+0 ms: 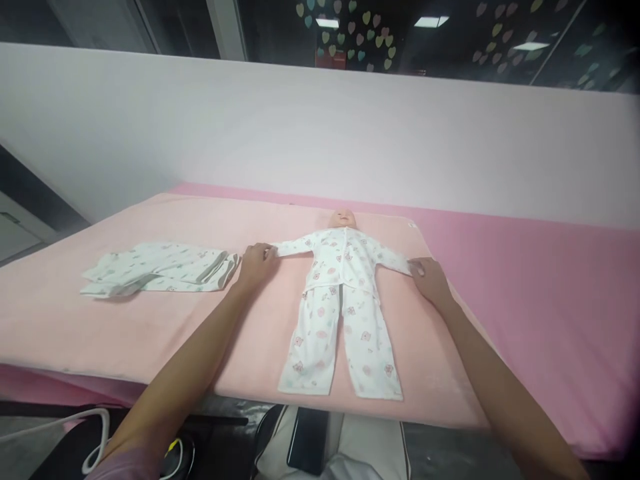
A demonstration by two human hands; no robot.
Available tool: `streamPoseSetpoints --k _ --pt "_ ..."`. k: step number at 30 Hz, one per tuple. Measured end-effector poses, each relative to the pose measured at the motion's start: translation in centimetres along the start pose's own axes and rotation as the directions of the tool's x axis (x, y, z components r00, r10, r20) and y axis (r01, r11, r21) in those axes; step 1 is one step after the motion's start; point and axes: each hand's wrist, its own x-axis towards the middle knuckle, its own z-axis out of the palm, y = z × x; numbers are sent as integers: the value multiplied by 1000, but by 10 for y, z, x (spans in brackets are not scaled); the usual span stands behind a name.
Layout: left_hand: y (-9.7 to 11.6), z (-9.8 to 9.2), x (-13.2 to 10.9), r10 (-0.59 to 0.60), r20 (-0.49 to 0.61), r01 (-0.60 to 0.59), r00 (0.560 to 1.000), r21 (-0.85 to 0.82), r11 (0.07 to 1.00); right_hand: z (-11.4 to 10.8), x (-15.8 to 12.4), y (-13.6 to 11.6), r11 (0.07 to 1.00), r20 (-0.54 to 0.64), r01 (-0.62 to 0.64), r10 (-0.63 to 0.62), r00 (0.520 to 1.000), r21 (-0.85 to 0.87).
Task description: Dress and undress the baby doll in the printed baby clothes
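Observation:
On a peach-pink blanket (pixel 240 353) a baby doll (pixel 343 219) lies on its back, arms stretched out sideways. It wears a white printed top (pixel 343 260) and matching trousers (pixel 320 340), whose legs are spread flat toward me. My left hand (pixel 257 262) has its fingers closed at the cuff of the sleeve on the left. At the opposite cuff, the fingers of my right hand (pixel 429 277) are pinched on the sleeve end. The doll's own hands are not visible. Close to the left of my left hand lies a folded stack of white printed baby clothes (pixel 165 267).
A darker pink sheet (pixel 525 293) covers the surface at right and back. Behind it stands a white low wall (pixel 320 133), with dark glass bearing heart stickers above. A phone (pixel 308 440) rests on my lap below the front edge. A white cable (pixel 103 427) hangs at lower left.

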Motion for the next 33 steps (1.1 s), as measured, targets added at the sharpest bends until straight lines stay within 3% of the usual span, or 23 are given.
streamPoseSetpoints --k 6,9,14,21,33 --pt "-5 -3 9 108 78 -114 991 72 991 -10 1 0 1000 39 13 -13 999 1" --pt "-9 -3 15 103 103 -108 989 45 993 -16 1 -9 1000 21 -15 15 1000 17" --pt "-8 -3 21 54 126 -50 991 -36 998 -14 0 -9 998 113 -1 -6 994 61" --pt "-1 -6 17 -6 110 16 994 -97 995 -10 0 2 993 63 -60 54 997 102" --pt "-12 -3 16 14 88 0 996 -152 988 -8 5 7 987 88 -78 66 994 138"
